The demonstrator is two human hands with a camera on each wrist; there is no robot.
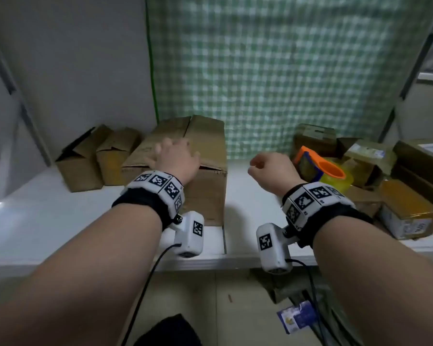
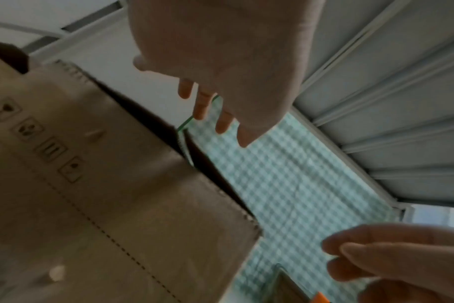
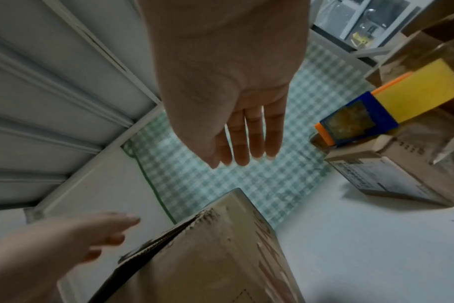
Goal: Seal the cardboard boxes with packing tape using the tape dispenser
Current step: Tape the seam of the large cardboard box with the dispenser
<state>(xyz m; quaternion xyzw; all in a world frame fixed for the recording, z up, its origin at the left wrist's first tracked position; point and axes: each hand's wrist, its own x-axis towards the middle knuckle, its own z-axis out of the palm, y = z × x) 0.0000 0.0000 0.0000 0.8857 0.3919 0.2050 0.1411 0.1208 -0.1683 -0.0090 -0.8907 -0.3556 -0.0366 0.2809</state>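
Note:
A large cardboard box (image 1: 205,146) stands on the white table (image 1: 48,221), its top flaps folded down with a slit between them. My left hand (image 1: 170,148) hovers over the left flap with spread, straight fingers; whether it touches is unclear. Seen from the left wrist, the left hand (image 2: 215,114) is just above the box (image 2: 104,184). My right hand (image 1: 260,166) hangs empty, fingers relaxed, between the box and the tape dispenser (image 1: 320,168). The orange and blue tape dispenser (image 3: 358,121) with its yellow roll lies on small boxes, right of my right hand (image 3: 246,143).
Two smaller open boxes (image 1: 80,166) (image 1: 115,156) stand at the back left. A pile of small parcels (image 1: 408,213) fills the right side. A green checked curtain (image 1: 273,71) hangs behind. Cables run from both wrists past the table's front edge.

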